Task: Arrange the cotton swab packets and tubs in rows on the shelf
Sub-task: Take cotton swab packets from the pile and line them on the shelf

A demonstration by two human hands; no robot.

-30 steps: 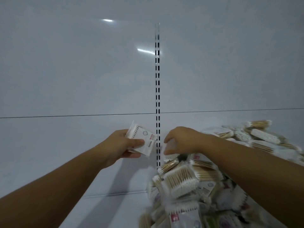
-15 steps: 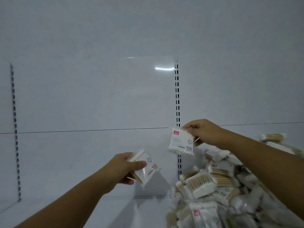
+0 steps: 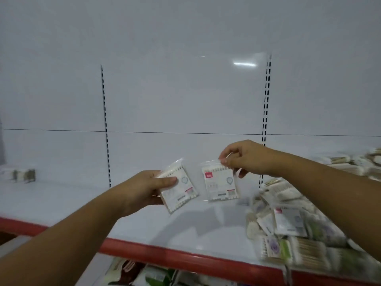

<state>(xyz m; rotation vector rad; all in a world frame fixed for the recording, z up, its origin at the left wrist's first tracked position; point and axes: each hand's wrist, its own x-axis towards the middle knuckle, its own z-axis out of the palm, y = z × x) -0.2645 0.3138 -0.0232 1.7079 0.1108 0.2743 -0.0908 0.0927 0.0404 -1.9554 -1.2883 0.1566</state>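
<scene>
Two hands (image 3: 142, 188) (image 3: 249, 159) have brought left packet (image 3: 183, 191) and right packet (image 3: 221, 184) nearly together.

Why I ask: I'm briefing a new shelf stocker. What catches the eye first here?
First, two white swab packets held up mid-frame: the left hand grips the tilted packet, and the right hand pinches the hanging packet by its top edge. Next, the jumbled heap of packets on the right of the white shelf, above its red front edge.
</scene>
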